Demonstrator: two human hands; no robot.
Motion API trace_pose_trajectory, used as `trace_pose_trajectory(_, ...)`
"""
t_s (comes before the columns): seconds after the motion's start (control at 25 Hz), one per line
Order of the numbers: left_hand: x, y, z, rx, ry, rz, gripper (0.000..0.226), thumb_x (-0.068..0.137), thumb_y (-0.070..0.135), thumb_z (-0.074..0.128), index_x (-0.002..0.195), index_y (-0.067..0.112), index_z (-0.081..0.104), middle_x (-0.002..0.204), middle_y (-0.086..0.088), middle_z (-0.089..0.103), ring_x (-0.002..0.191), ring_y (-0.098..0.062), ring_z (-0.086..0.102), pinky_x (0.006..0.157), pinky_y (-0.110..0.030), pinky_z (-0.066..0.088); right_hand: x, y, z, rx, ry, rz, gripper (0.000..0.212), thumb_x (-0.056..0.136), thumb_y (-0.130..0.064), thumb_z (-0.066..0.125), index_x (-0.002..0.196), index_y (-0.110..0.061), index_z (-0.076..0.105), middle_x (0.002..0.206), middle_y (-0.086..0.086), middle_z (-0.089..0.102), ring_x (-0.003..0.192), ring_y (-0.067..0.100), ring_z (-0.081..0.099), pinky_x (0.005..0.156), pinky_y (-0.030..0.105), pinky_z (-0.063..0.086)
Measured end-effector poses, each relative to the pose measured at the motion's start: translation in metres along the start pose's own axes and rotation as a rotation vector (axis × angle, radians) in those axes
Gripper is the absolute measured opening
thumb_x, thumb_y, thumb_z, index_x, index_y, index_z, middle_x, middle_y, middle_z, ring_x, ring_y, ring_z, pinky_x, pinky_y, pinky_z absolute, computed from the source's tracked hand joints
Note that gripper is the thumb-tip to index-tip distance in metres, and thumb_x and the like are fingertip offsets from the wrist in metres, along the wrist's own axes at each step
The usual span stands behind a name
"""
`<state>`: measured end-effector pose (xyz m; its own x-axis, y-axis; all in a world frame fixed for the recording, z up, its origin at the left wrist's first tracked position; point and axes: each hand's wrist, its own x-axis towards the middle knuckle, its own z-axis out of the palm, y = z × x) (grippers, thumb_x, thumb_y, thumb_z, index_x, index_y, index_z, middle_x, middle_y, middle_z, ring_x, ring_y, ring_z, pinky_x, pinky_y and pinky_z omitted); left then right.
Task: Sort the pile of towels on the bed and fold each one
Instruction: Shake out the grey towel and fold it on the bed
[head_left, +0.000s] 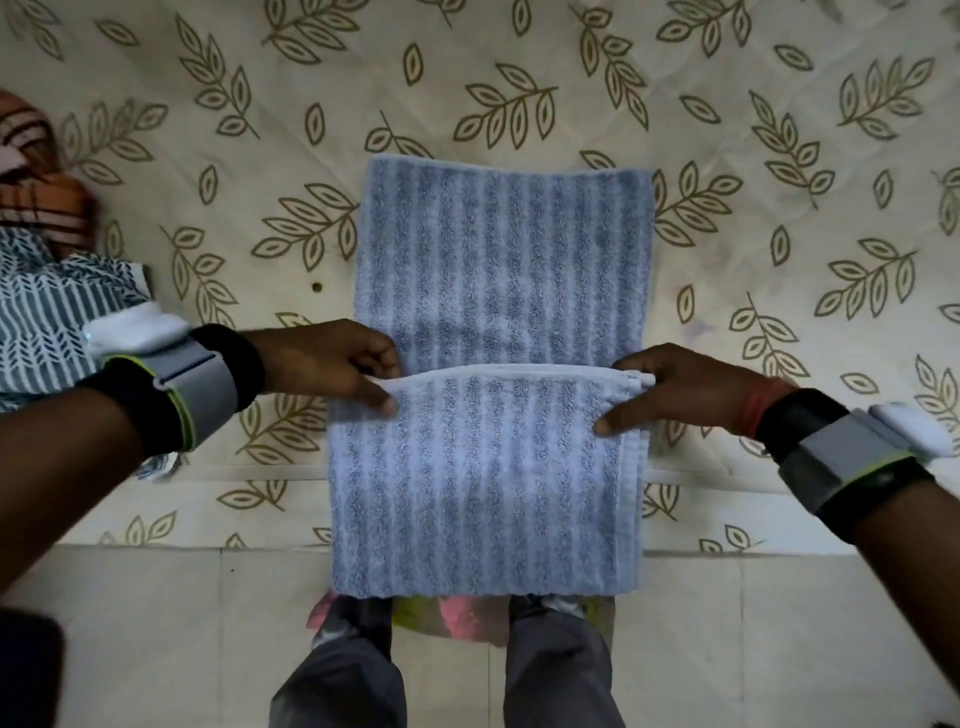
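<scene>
A blue-grey striped towel (498, 260) lies lengthwise on the bed in the middle of the view, its near part hanging over the bed's front edge. My left hand (332, 364) pinches the left corner of the towel's hemmed near end, and my right hand (685, 389) pinches the right corner. Both hold that end raised and folded back over the towel, about halfway along it. The remaining pile of towels (47, 291) sits at the far left: an orange striped one and a teal-and-white patterned one.
The bed sheet (779, 208) is cream with olive leaf prints and spreads on all sides of the towel. The bed's front edge (156, 545) runs across below my hands. My legs in grey trousers (556, 670) stand on a pale tiled floor.
</scene>
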<state>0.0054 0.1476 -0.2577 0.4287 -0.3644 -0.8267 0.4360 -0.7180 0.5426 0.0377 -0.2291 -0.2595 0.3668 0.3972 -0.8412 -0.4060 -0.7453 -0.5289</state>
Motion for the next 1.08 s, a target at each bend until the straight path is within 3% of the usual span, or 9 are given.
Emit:
trace_pose_trajectory(0.12, -0.006, -0.019, 0.014, -0.709, 0.028, -0.123, 0.04, 0.071, 0.004, 0.084, 0.106, 0.008, 0.065, 0.106, -0.012, 0.071, 0.093, -0.017, 0.07, 0.078, -0.028, 0.055, -0.007, 0.02, 0.019, 0.696, -0.053, -0.03, 0.042, 0.077, -0.007, 0.078, 0.118, 0.0, 0.07, 0.114, 0.015, 0.073, 0.103, 0.03, 0.07, 0.092, 0.035, 0.059)
trace_pose_trajectory(0.2, -0.017, -0.031, 0.035, -0.876, -0.018, -0.191, 0.039, 0.078, -0.001, 0.074, 0.115, 0.005, 0.064, 0.116, -0.014, 0.071, 0.102, -0.023, 0.071, 0.084, -0.032, 0.059, -0.014, 0.029, 0.04, 0.871, -0.116, 0.029, 0.036, 0.091, -0.005, 0.064, 0.127, -0.003, 0.066, 0.125, 0.02, 0.069, 0.113, 0.034, 0.069, 0.095, 0.041, 0.058)
trace_pose_trajectory(0.32, -0.029, -0.039, 0.058, -0.838, 0.0, -0.232, 0.046, 0.078, 0.021, 0.081, 0.121, 0.013, 0.066, 0.121, -0.012, 0.07, 0.111, -0.028, 0.068, 0.102, -0.047, 0.05, -0.017, 0.041, 0.055, 0.69, -0.063, 0.075, 0.039, 0.095, -0.031, 0.066, 0.125, -0.006, 0.067, 0.119, 0.026, 0.07, 0.104, 0.036, 0.071, 0.09, 0.049, 0.059)
trace_pose_trajectory(0.4, -0.037, -0.035, 0.052, -0.821, 0.055, -0.203, 0.049, 0.072, 0.032, 0.086, 0.114, 0.009, 0.072, 0.117, -0.017, 0.071, 0.107, -0.032, 0.069, 0.096, -0.046, 0.054, -0.021, 0.035, 0.051, 0.608, -0.034, 0.067, 0.05, 0.094, -0.041, 0.067, 0.123, 0.0, 0.066, 0.114, 0.035, 0.067, 0.098, 0.04, 0.069, 0.089, 0.059, 0.057)
trace_pose_trajectory(0.48, -0.043, -0.022, 0.032, -0.87, 0.123, -0.122, 0.037, 0.075, 0.025, 0.08, 0.104, 0.002, 0.075, 0.112, -0.022, 0.071, 0.1, -0.034, 0.071, 0.083, -0.039, 0.06, -0.03, 0.016, 0.036, 0.687, -0.008, 0.012, 0.039, 0.099, -0.029, 0.059, 0.125, -0.001, 0.067, 0.118, 0.028, 0.07, 0.104, 0.038, 0.071, 0.088, 0.049, 0.06)
trace_pose_trajectory(0.56, -0.041, -0.006, 0.002, -0.923, 0.219, -0.001, 0.046, 0.069, 0.032, 0.085, 0.104, 0.002, 0.075, 0.11, -0.02, 0.072, 0.098, -0.032, 0.072, 0.074, -0.034, 0.061, -0.031, -0.011, 0.012, 0.802, 0.035, -0.07, 0.034, 0.101, -0.019, 0.052, 0.127, -0.004, 0.067, 0.122, 0.021, 0.071, 0.108, 0.034, 0.071, 0.085, 0.04, 0.061)
trace_pose_trajectory(0.72, 0.0, 0.024, -0.052, -0.908, 0.406, 0.167, 0.04, 0.09, 0.026, 0.063, 0.125, 0.007, 0.064, 0.123, -0.013, 0.069, 0.111, -0.029, 0.067, 0.09, -0.04, 0.058, 0.007, -0.052, -0.04, 0.748, 0.233, -0.226, 0.034, 0.103, -0.022, 0.052, 0.133, -0.01, 0.063, 0.128, 0.012, 0.07, 0.115, 0.028, 0.069, 0.094, 0.039, 0.058)
trace_pose_trajectory(0.88, 0.062, 0.029, -0.074, -0.846, 0.615, 0.091, 0.033, 0.093, 0.023, 0.066, 0.123, 0.008, 0.065, 0.124, -0.017, 0.067, 0.104, -0.031, 0.066, 0.083, -0.038, 0.056, 0.073, -0.052, -0.06, 0.671, 0.52, -0.195, 0.03, 0.095, -0.03, 0.068, 0.121, -0.015, 0.072, 0.115, 0.009, 0.075, 0.107, 0.033, 0.072, 0.101, 0.054, 0.053)
trace_pose_trajectory(1.08, 0.083, 0.025, -0.082, -0.909, 0.664, 0.111, 0.033, 0.091, 0.018, 0.069, 0.122, 0.007, 0.066, 0.121, -0.015, 0.069, 0.109, -0.032, 0.067, 0.092, -0.043, 0.056, 0.095, -0.042, -0.059, 0.789, 0.669, -0.141, 0.039, 0.076, -0.036, 0.076, 0.11, -0.017, 0.075, 0.106, 0.009, 0.078, 0.098, 0.033, 0.074, 0.097, 0.054, 0.056)
